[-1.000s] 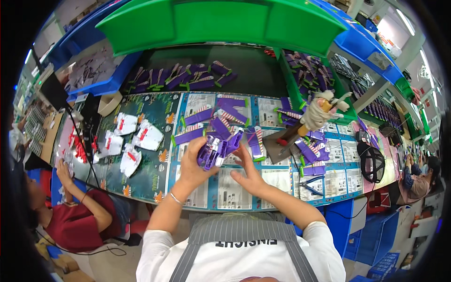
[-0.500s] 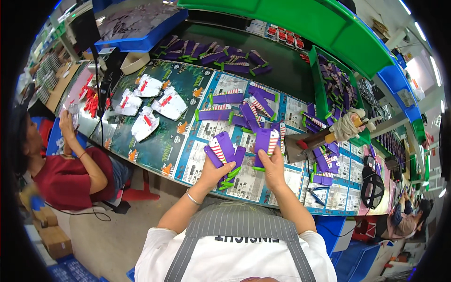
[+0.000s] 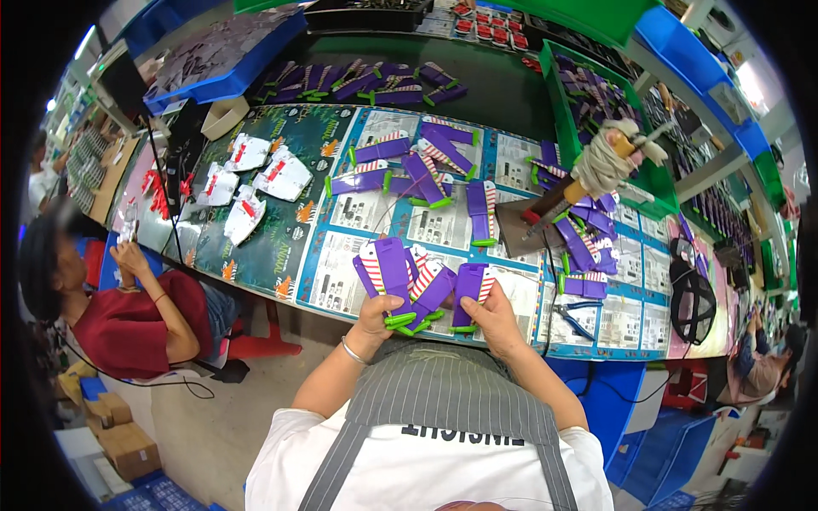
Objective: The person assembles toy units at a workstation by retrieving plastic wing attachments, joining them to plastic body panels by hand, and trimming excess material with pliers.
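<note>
1. Our left hand (image 3: 381,316) grips several fanned purple parts (image 3: 393,266) over the near side of the table (image 3: 521,294).
2. Our right hand (image 3: 496,321) pinches a single purple part (image 3: 469,289), just right of those.
3. We see blue pliers (image 3: 579,328) farther right.

The purple pieces (image 3: 395,266) look smooth plastic — the striped apron (image 3: 443,393), matt cloth.
</note>
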Available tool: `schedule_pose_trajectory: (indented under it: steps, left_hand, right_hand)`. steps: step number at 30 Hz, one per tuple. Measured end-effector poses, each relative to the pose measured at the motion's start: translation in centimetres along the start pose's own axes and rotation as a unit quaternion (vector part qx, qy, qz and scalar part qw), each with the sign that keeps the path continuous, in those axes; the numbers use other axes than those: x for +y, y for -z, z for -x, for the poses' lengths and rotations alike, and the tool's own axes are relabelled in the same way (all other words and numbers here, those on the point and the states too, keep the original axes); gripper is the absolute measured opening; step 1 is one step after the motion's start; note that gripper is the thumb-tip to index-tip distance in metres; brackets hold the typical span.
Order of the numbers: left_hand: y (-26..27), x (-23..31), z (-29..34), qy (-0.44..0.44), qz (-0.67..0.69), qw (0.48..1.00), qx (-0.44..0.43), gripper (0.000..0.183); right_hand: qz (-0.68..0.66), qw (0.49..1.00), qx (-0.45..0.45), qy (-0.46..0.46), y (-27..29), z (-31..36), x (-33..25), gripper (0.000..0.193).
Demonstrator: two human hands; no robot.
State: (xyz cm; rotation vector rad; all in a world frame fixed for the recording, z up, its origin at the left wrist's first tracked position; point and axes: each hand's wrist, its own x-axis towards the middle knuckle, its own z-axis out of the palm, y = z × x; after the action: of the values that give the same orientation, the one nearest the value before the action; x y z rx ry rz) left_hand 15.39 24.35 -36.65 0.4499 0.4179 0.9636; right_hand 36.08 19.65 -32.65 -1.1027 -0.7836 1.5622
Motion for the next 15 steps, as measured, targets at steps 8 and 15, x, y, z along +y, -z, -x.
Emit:
schedule_pose_trajectory:
  steps: [8, 15]
  left_hand:
    - [-3.1, -0.6, -1.2, -0.178, -0.274, 0.934, -0.148, 0.118]
    - [-3.7, 0.2, -1.8, -0.277, -0.465, 0.812, -0.216, 0.119]
  right_hand:
    - [-0.017, 1.000, 0.010, 0.003, 0.0, 0.0, 1.0, 0.042]
    - [-0.045, 0.999, -0.006, 0.022, 1.3, -0.8, 2.4, 0.039]
